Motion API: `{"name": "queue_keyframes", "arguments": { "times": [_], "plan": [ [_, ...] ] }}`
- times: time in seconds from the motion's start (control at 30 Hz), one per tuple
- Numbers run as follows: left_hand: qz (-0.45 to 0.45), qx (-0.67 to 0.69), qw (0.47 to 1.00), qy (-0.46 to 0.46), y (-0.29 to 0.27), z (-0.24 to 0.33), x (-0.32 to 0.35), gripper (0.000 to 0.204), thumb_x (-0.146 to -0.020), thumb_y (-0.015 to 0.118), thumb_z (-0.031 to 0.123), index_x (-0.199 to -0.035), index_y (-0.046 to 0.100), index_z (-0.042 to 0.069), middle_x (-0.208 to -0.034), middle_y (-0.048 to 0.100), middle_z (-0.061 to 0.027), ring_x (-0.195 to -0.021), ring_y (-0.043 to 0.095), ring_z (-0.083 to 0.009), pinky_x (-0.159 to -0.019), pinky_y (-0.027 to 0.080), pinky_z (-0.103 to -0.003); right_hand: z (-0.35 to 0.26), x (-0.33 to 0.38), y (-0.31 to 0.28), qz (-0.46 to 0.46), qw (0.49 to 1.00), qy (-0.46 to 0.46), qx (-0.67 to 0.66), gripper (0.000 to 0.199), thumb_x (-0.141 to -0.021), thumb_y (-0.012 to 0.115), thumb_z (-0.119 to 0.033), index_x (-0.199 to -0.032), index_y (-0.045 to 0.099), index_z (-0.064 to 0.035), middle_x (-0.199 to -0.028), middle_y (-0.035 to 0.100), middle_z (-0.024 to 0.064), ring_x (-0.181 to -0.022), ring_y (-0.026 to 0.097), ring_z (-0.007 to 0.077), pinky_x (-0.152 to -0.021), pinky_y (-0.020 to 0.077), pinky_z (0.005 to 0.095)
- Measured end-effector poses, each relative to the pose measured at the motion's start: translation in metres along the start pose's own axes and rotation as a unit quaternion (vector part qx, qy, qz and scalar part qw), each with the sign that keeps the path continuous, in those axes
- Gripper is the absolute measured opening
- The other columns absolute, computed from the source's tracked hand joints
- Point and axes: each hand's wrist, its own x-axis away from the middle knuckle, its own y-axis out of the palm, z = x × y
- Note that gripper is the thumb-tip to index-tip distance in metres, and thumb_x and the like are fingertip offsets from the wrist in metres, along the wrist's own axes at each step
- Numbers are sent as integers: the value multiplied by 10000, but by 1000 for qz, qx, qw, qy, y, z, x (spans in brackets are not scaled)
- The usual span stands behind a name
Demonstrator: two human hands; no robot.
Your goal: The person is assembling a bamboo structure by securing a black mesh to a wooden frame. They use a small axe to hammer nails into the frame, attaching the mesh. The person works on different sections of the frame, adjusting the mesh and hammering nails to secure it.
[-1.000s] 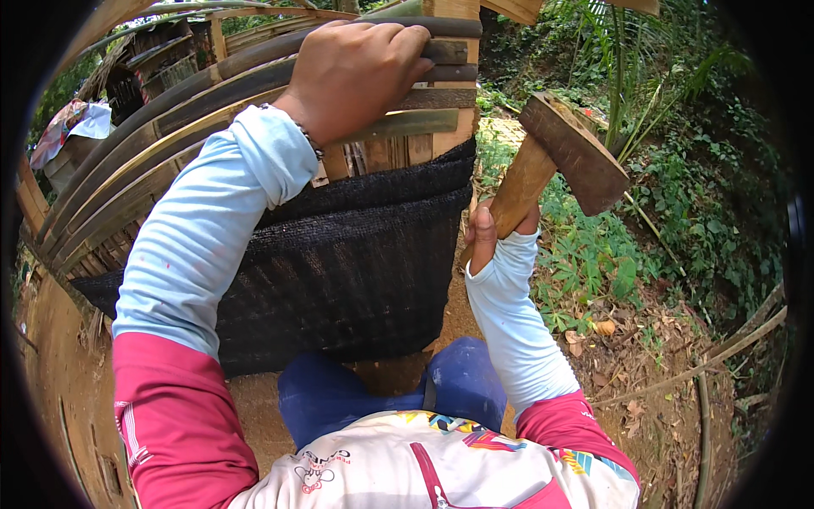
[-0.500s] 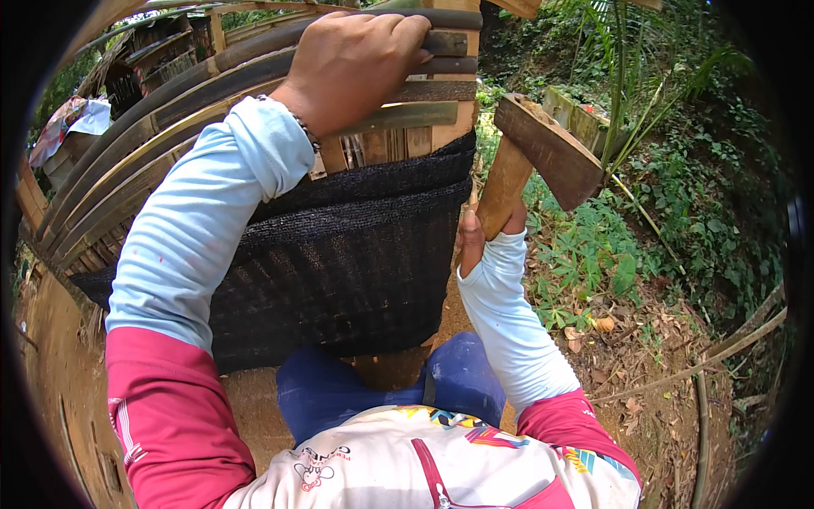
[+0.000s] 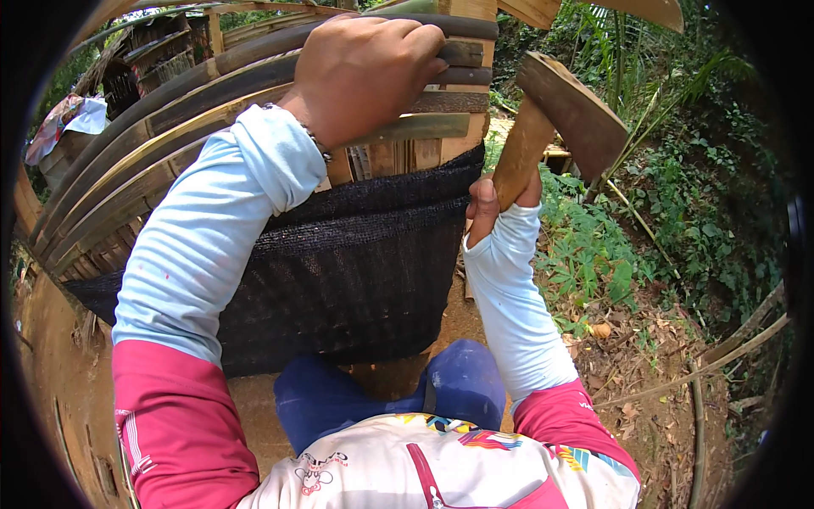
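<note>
My right hand [image 3: 485,209] is wrapped round the wooden handle of an axe [image 3: 578,117]. Its broad, rusty-brown head is raised above the hand, right of the fence's end. Up at the top of the bamboo slat fence [image 3: 254,85], my left hand [image 3: 365,72] is closed with its back toward me. Its curled fingertips lie against the dark upper slats near a wooden post; whether they pinch something small or grip a slat is hidden. Below both hands, black mesh netting [image 3: 339,280] covers the lower part of the fence.
Leafy green plants [image 3: 585,237] and a slope of undergrowth lie to the right. Thin poles [image 3: 695,373] cross the leaf-strewn ground there. A thatched hut [image 3: 153,51] and a draped cloth [image 3: 72,119] stand at the far left. Wooden beams [image 3: 649,10] jut in at the top.
The axe and my right hand have risen slightly and shifted right. My left hand has stayed by the upper slats, a little farther right in the picture, as the view moved.
</note>
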Motion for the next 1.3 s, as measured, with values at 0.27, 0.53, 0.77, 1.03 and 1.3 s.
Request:
{"name": "queue_keyframes", "arguments": {
  "times": [0.27,0.53,0.77,1.03,1.3],
  "plan": [
    [1,-15,1000,-2,-6,4,2,201,-819,707,303,-922,665,135,-796,684,-38,-721,678,-231,-637,533,-330,-48,-4,-1,19,993,-111,-27,271,-979,530,-176,-1190,405,-58,-836,541,61,-653,511,98,-582,434,219],
    [9,-6,1000,3,-6,7,-2,188,-819,708,294,-898,654,132,-786,683,-34,-723,679,-226,-631,531,-329,-32,-3,-13,39,991,-46,120,402,-948,582,-185,-1272,371,-76,-864,526,55,-649,485,108,-572,406,236],
    [10,-14,1000,4,-3,5,0,182,-809,715,282,-894,643,138,-760,672,-33,-687,670,-224,-607,523,-334,-46,-7,-17,-21,990,-72,121,346,-963,542,-139,-1277,421,-61,-858,552,50,-610,477,76,-558,424,223],
    [12,-2,1000,8,-5,5,-2,181,-791,723,260,-876,634,129,-743,666,-33,-677,667,-211,-599,519,-328,-77,-14,-12,77,991,-105,35,256,-926,610,-124,-1131,474,-52,-768,550,34,-568,524,118,-512,458,226],
    [29,1,1000,4,-4,5,-1,175,-790,719,251,-871,626,128,-735,660,-31,-687,667,-209,-597,515,-327,-35,0,-22,3,989,-52,135,241,-951,519,-92,-1181,473,-36,-862,570,61,-655,524,110,-625,444,213]
  ]
}}
